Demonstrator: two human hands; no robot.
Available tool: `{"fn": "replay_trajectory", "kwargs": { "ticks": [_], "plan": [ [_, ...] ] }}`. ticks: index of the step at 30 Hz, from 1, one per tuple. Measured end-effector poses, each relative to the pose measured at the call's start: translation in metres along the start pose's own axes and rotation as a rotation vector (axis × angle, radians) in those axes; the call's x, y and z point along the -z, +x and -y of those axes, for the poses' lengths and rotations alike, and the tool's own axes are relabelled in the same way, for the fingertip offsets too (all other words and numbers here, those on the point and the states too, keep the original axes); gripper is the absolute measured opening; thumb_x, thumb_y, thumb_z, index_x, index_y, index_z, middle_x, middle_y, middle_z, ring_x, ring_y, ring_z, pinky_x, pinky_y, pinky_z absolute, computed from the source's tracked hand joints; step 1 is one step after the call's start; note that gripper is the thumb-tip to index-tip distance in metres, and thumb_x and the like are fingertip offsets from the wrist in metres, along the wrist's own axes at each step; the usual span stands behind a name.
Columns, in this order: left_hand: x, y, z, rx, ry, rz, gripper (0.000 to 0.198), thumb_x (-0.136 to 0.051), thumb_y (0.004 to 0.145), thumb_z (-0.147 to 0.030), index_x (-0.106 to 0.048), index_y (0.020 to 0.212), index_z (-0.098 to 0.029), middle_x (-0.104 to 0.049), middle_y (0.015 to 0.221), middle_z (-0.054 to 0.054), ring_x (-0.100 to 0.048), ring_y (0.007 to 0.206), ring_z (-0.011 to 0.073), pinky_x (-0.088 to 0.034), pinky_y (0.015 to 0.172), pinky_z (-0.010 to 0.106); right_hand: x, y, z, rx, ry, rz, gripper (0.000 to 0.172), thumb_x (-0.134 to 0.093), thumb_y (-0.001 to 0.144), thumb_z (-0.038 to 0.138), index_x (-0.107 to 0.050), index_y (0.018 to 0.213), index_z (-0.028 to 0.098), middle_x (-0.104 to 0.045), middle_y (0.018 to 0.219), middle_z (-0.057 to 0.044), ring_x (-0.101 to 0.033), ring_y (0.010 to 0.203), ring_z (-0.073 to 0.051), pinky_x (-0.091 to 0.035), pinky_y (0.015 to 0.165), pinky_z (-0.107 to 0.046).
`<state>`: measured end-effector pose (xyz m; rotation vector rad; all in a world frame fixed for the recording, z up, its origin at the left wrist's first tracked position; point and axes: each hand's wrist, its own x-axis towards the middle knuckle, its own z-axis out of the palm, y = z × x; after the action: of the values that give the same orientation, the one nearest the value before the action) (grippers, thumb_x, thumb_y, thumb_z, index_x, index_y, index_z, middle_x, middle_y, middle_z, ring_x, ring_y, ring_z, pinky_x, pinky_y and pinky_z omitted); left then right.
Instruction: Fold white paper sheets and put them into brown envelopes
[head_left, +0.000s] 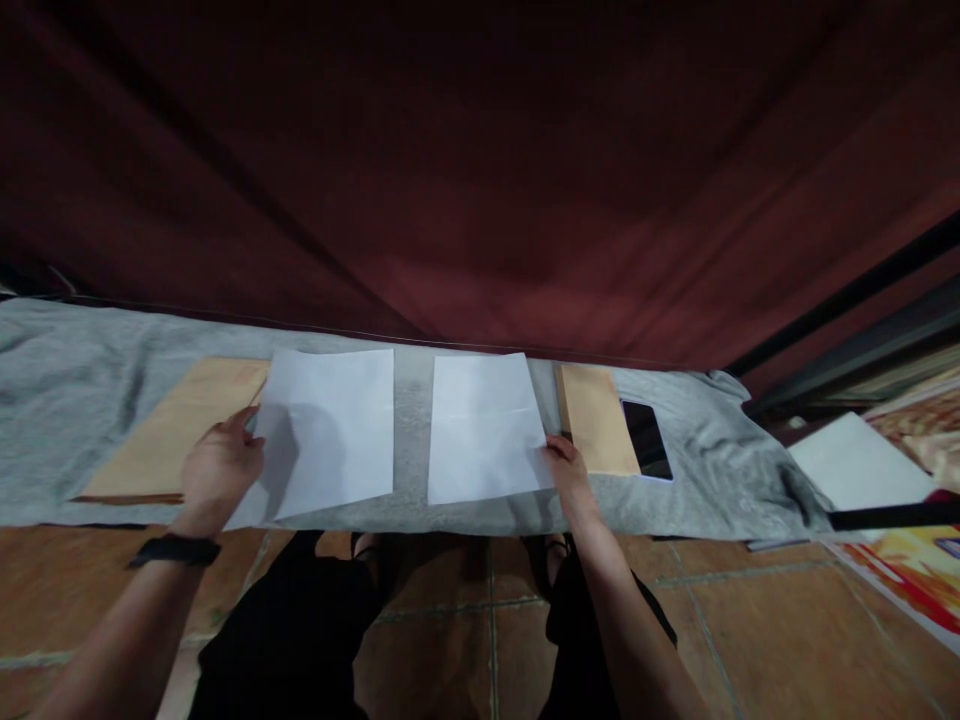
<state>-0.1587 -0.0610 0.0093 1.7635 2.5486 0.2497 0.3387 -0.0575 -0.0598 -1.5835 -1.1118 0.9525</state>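
Two white sheets of paper lie side by side on a grey cloth, with a narrow strip of cloth between them. My left hand (223,462) pinches the left edge of the left sheet of paper (341,430), thumb and fingers closed on it. At the right edge of the other sheet of paper (484,430), my right hand (568,468) has its fingers closed on the border. A stack of large brown envelopes (176,425) is just left of my left hand, partly covered by it. Smaller brown envelopes (604,425) lie beyond my right hand.
The grey cloth (720,430) covers a long narrow surface. A phone (646,440) touches the smaller envelopes' right side. Behind hangs a dark red curtain (480,200). At far right are a white board-like piece (862,465) and a colourful printed package (911,570). Below is a tiled floor (435,650).
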Motion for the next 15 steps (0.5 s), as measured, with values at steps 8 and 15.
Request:
{"fn": "replay_trajectory", "kwargs": {
  "ticks": [8, 15],
  "plan": [
    [-0.011, 0.022, 0.01, -0.21, -0.029, 0.109, 0.052, -0.041, 0.096, -0.03, -0.058, 0.142, -0.013, -0.066, 0.098, 0.004, -0.061, 0.087, 0.0172, -0.048, 0.083, 0.024, 0.006, -0.009, -0.01, -0.029, -0.172, 0.015, 0.026, -0.054, 0.071, 0.029, -0.071, 0.089, 0.021, -0.072, 0.079, -0.002, -0.068, 0.079, -0.021, -0.053, 0.075, -0.032],
    [-0.014, 0.035, 0.036, -0.155, -0.149, 0.209, 0.045, -0.048, 0.09, -0.04, -0.065, 0.127, -0.021, -0.073, 0.101, 0.0, -0.065, 0.09, 0.0169, -0.048, 0.078, 0.02, 0.012, -0.017, -0.009, 0.003, -0.275, 0.038, 0.027, -0.051, 0.078, 0.019, -0.071, 0.095, 0.023, -0.075, 0.086, -0.002, -0.071, 0.084, -0.019, -0.054, 0.08, -0.03]
  ]
}}
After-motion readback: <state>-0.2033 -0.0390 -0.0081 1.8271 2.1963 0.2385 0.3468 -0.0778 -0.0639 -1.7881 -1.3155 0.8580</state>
